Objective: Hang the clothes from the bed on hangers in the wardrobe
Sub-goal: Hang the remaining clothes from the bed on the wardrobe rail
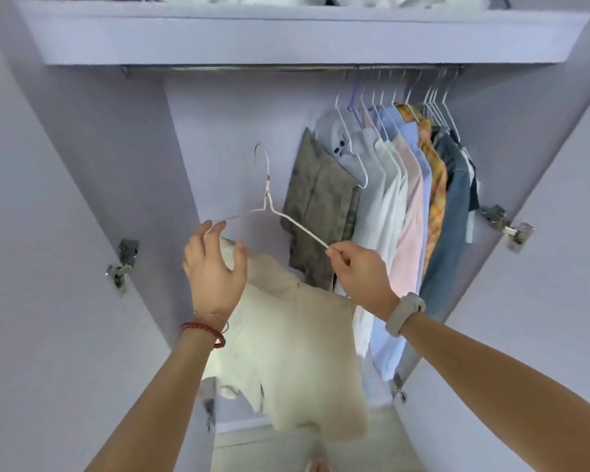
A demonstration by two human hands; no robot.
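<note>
A person stands before an open lilac wardrobe, holding a thin white wire hanger point(269, 212) with a cream-coloured short-sleeved garment point(286, 338) hanging below both hands; the right hand point(361, 270) pinches the end of the hanger's right arm between thumb and fingertips; the left hand point(213, 264) has its fingers loosely spread at the hanger's left end and the cloth's top edge, and whether it actually grips wire or fabric cannot be told from this angle. The hanger's long axis runs left to right between the hands, its hook pointing up and away toward the metal wardrobe rail point(252, 68), which lies well above; the bare stretch of rail sits directly over the hook, left of the row of hung shirts point(399, 185) and the olive-green trousers point(320, 206). The garment looks only partly seated on the hanger, so dressing it likely comes before the lift.
</note>
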